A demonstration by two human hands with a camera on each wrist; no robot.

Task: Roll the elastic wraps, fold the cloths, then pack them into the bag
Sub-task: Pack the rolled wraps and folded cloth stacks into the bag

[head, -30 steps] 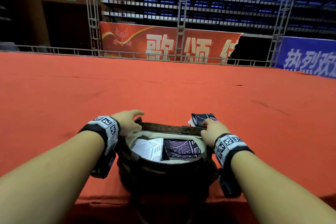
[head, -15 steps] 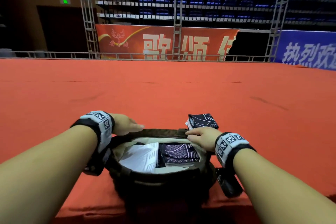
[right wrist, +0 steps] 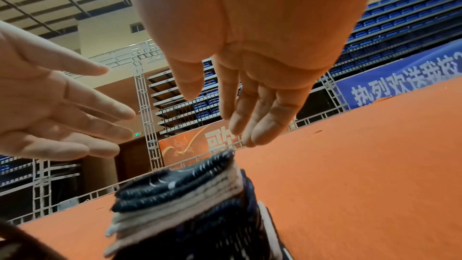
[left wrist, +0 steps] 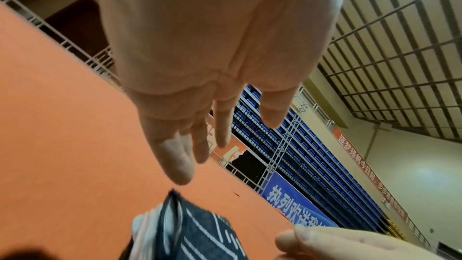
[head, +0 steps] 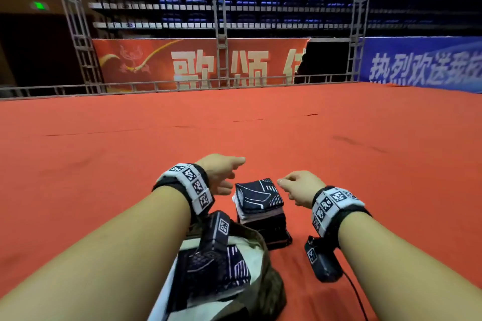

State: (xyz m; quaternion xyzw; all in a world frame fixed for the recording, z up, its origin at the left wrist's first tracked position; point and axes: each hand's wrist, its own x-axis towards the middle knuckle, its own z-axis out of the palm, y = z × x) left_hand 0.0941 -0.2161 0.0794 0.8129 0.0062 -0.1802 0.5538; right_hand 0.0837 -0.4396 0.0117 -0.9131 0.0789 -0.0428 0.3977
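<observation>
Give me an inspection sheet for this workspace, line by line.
Surface: red carpet, bare around the work.
Job's things: stack of folded cloths stands beyond the open bag; patterned cloths already inside.
Clutter: nothing seen.
Hands: left hand and right hand open, flanking the stack, holding nothing.
Cables: thin black cable trails from the right wrist camera.
Surroundings: red banner, blue banner, metal trusses, blue seats.

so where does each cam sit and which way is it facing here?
Head: on the head, looking forward and down over red carpet; both forearms, left hand, right hand, stack of folded cloths, bag.
Left wrist: under the palm, along straight fingers.
Right wrist: same, fingers above the stack.
All three share the stack.
</observation>
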